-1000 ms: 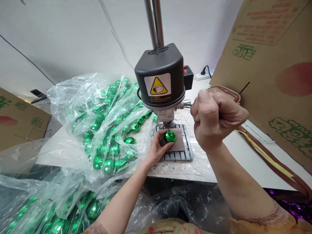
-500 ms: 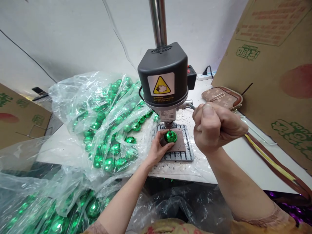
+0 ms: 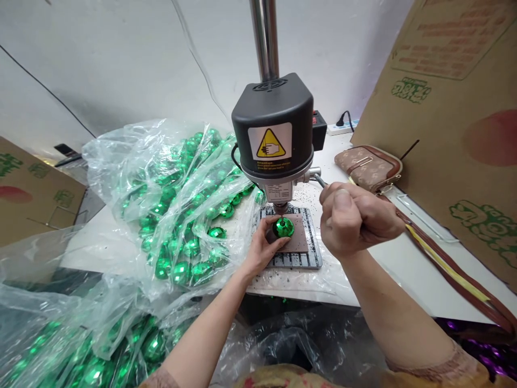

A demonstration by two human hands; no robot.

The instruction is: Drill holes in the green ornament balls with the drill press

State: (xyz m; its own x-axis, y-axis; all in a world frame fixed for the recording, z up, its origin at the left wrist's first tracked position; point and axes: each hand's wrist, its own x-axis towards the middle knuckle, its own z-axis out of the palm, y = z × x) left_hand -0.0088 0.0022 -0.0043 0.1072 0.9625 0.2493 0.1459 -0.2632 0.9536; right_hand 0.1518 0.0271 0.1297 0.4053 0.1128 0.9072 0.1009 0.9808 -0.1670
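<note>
A small bench drill (image 3: 273, 129) with a black head on a steel column stands on the white table (image 3: 407, 269). My left hand (image 3: 262, 249) pinches a shiny green faceted ornament (image 3: 283, 227) on a brown pad (image 3: 298, 240) over the ribbed drill base (image 3: 313, 260), right under the chuck. My right hand (image 3: 355, 220) is a closed fist round the drill's feed lever (image 3: 319, 179), to the right of the head.
A clear plastic bag (image 3: 169, 199) full of green ornaments lies left of the drill, and more bagged ones sit lower left. A brown patterned pouch (image 3: 367, 166) with a long strap lies right. A big cardboard box (image 3: 456, 124) stands at the right; black shavings litter the table.
My right fist has come down with the lever, from level with the drill head to beside the chuck. The left hand keeps the green ornament in place.
</note>
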